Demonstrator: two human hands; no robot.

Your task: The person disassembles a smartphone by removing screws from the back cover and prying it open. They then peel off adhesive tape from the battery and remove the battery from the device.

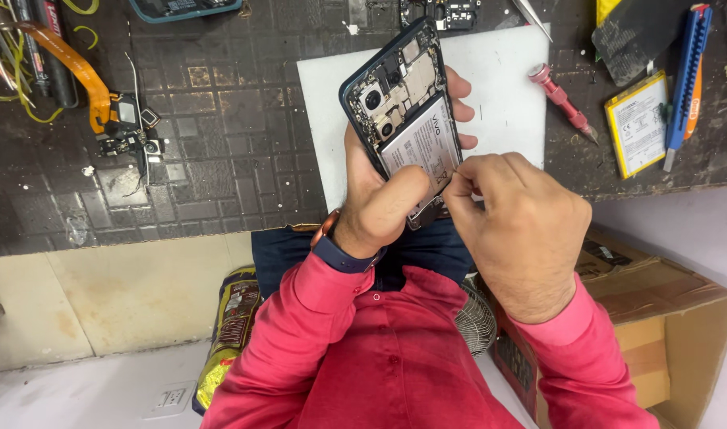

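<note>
One opened phone, back cover off, sits above the middle of the view, at about 12 o'clock from the two hands. Inside its dark blue frame show one grey battery, two round camera lenses and the circuit board. The left hand grips the phone from behind and below, fingers wrapped around the frame, thumb pressed on the lower end of the battery. The right hand, at 3 o'clock of the left, has its fingertips pinched together at the battery's lower right edge; whether they hold a thin tool, I cannot tell. One white sheet lies under the phone. At 2 o'clock lie one pink screwdriver, one yellow-edged spare battery and one blue cutter. At 10 o'clock lies one orange flex cable. One open cardboard box stands at 5 o'clock, its contents unclear
</note>
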